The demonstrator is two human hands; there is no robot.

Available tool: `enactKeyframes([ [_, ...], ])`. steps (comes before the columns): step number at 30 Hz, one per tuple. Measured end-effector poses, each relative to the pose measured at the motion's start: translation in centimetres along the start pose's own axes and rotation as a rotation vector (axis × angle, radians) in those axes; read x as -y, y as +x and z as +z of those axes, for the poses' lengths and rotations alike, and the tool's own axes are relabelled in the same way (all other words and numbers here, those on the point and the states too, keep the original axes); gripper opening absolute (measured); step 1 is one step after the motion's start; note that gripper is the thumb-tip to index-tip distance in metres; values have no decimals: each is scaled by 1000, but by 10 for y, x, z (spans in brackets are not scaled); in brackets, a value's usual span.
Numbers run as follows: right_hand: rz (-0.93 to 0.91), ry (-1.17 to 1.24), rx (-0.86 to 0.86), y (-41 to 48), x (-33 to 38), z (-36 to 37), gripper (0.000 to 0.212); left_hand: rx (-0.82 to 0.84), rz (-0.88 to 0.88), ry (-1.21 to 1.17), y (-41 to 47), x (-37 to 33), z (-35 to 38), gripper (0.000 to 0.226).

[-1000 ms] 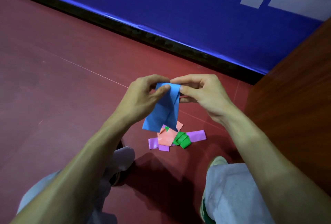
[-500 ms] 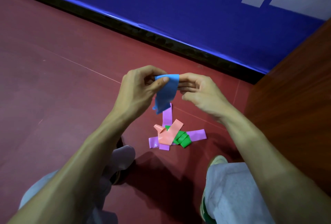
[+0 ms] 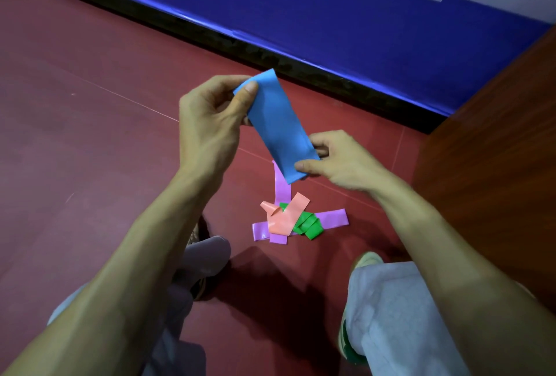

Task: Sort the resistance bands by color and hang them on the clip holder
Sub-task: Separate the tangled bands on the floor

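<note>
The left hand [image 3: 210, 126] pinches the top end of the blue band [image 3: 275, 123]. Its fingers [image 3: 222, 82] are curled tight on that end. The right hand [image 3: 343, 162] pinches the bottom end between thumb and fingers. Both hands hold the band up in the air, above the floor [image 3: 90, 135], and pull it flat and straight. I think this is to smooth it out so it is ready to hang.

The other bands lie in a heap on the floor, just under the hands. A pink band [image 3: 285, 216] lies on top of crossed purple bands [image 3: 334, 219], with a folded green band [image 3: 308, 223] touching them. They are not sorted yet. The clip holder is not in view, so I cannot tell where the blue band will go.
</note>
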State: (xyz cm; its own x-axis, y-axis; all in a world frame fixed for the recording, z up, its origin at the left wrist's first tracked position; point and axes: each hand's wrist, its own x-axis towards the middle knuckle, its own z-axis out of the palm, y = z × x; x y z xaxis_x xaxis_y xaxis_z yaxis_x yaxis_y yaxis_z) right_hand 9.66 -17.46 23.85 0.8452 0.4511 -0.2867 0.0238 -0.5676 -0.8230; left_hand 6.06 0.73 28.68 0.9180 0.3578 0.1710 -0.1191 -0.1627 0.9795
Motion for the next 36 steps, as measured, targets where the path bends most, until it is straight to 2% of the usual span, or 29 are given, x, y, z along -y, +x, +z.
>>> enactKeyframes([
  [3, 5, 83, 13, -1, 2, 2, 7, -58, -8, 9, 3, 2, -2, 8],
  [6, -9, 60, -3, 1, 2, 3, 9, -83, -9, 41, 4, 2, -3, 9],
  [8, -23, 25, -5, 0, 2, 3, 7, -91, -5, 69, 4, 3, -4, 10],
  [13, -19, -90, 26, 0, 1, 6, 24, -97, 16, 136, 4, 4, -5, 8],
  [17, -39, -201, 69, -1, -1, 6, 25, -58, 71, 234, 2, 4, -3, 9],
  [19, -60, -286, 38, -2, -1, 4, 22, -23, 131, 316, 1, 5, -2, 12],
  [20, -74, -264, 15, -1, -2, 4, 12, 2, 163, 358, 0, 6, -1, 14],
  [23, -122, -54, -108, -1, 1, 0, 41, 109, 252, 500, -3, 9, 0, 13],
  [24, -151, 21, -146, -2, 4, -3, 43, 148, 267, 547, -4, 10, 1, 13],
  [26, -218, 107, -196, -4, 11, -7, 38, 211, 265, 592, -5, 12, 1, 14],
  [30, -314, 112, -250, -5, 16, -7, 22, 264, 170, 595, -4, 16, 4, 8],
  [32, -314, 124, -265, -5, 15, -6, 15, 279, 145, 597, -5, 17, 7, 8],
  [36, -309, 105, -343, -5, 15, -6, 15, 292, 127, 579, -9, 17, 12, 9],
])
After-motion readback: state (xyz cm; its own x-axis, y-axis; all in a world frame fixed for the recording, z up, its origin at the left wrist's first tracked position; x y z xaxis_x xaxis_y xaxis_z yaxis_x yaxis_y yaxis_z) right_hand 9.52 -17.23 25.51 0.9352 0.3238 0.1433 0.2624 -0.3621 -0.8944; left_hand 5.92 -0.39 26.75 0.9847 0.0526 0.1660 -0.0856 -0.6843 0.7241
